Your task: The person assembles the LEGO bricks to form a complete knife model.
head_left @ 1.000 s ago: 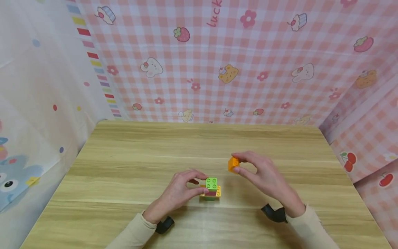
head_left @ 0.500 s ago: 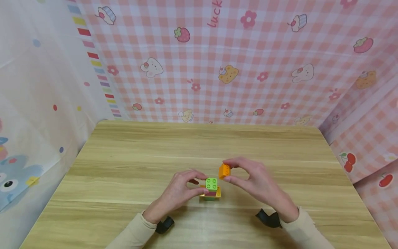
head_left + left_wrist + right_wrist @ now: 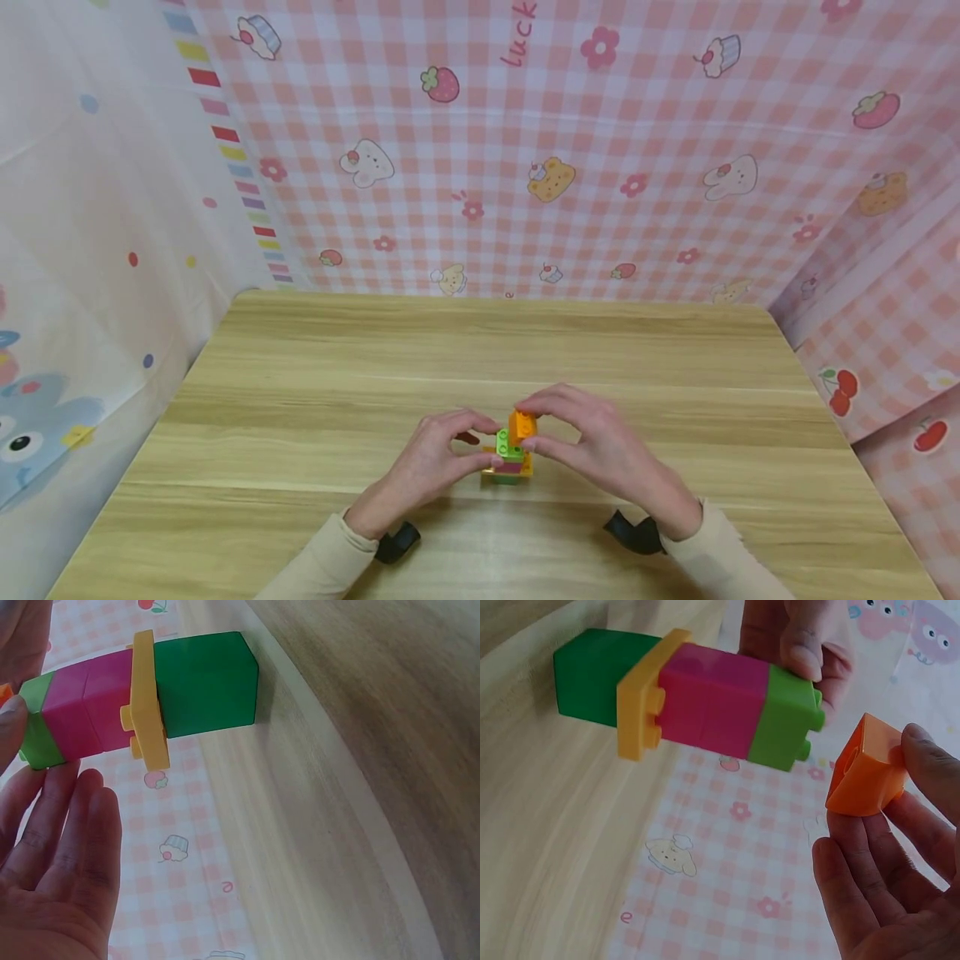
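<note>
A tower of toy building blocks stands on the wooden table near its middle. From the bottom it has a dark green block (image 3: 206,686), a flat yellow plate (image 3: 637,712) with studs, magenta blocks (image 3: 712,701) and a light green block (image 3: 784,720) on top. My left hand (image 3: 427,462) pinches the light green block between thumb and fingertips. Between right thumb and fingers, my right hand (image 3: 607,442) holds an orange block (image 3: 870,765), its hollow underside facing the tower's top. In the right wrist view a gap separates it from the studs; in the head view it overlaps them.
The wooden table (image 3: 322,358) reaches to a pink checked cloth (image 3: 480,133) at the back. A white patterned cloth (image 3: 97,208) hangs at the left. A black strap-like piece (image 3: 397,542) sits under the left wrist, another black piece (image 3: 633,533) under the right.
My right hand has moved left and slightly down with the orange block, from the right of the tower to over its top. My left hand and the tower have stayed in place.
</note>
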The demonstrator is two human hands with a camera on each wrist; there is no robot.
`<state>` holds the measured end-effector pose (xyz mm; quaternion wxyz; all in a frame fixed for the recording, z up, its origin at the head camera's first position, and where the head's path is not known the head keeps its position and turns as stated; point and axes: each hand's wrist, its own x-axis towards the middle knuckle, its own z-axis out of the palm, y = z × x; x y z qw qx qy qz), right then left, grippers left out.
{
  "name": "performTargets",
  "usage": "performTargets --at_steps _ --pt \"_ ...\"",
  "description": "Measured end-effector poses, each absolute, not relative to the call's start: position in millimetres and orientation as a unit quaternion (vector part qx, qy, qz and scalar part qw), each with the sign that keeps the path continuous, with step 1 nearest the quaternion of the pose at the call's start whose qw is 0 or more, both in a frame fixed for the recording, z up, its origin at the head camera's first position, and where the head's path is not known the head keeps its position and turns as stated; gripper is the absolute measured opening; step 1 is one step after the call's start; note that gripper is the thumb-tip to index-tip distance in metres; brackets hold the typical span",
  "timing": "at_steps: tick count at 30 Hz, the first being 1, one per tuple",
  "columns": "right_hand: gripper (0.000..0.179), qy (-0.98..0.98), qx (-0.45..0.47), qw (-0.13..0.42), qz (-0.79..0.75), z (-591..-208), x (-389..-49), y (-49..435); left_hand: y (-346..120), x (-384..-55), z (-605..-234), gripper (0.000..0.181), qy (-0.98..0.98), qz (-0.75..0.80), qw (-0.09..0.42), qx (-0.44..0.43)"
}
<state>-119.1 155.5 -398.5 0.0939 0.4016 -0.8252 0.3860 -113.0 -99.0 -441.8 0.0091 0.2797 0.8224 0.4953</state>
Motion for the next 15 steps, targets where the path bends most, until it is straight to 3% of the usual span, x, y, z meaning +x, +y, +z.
performTargets --at_steps 15 --pt "0.037 -0.832 0.405 0.096 0.367 -407 -119 142 -99 -113 -441 0.028 0.818 0.499 0.004 0.286"
